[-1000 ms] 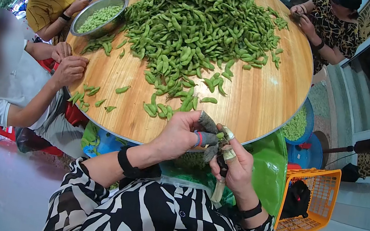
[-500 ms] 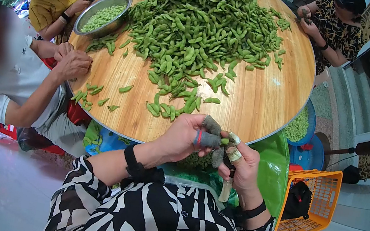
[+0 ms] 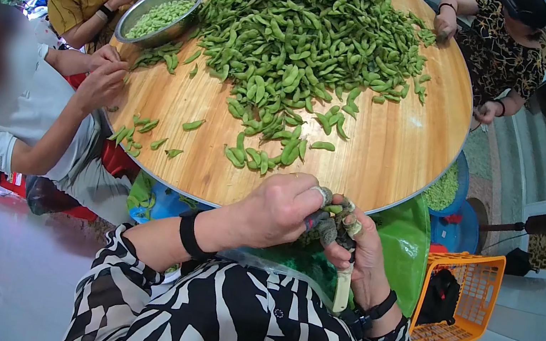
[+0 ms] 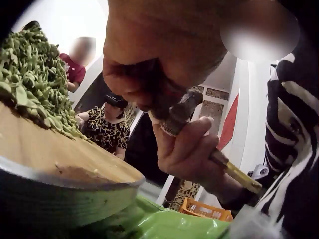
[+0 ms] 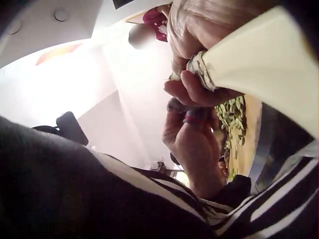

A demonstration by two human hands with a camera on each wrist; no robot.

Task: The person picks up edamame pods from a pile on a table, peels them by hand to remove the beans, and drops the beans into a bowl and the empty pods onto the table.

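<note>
At round wooden table (image 3: 391, 154) – soybean heap (image 3: 296, 30), both hands' grip (image 3: 322, 222) clenched on pod (image 3: 333, 209).

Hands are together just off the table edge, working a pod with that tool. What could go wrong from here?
1. The right hand grips a tool close against the left hand; a slip could nick a fingertip, though several are wrapped.
2. The pod is held past the table rim, so beans might miss the green bag below and be lost.
3. Loose pods lie near the rim and could be knocked off.
</note>
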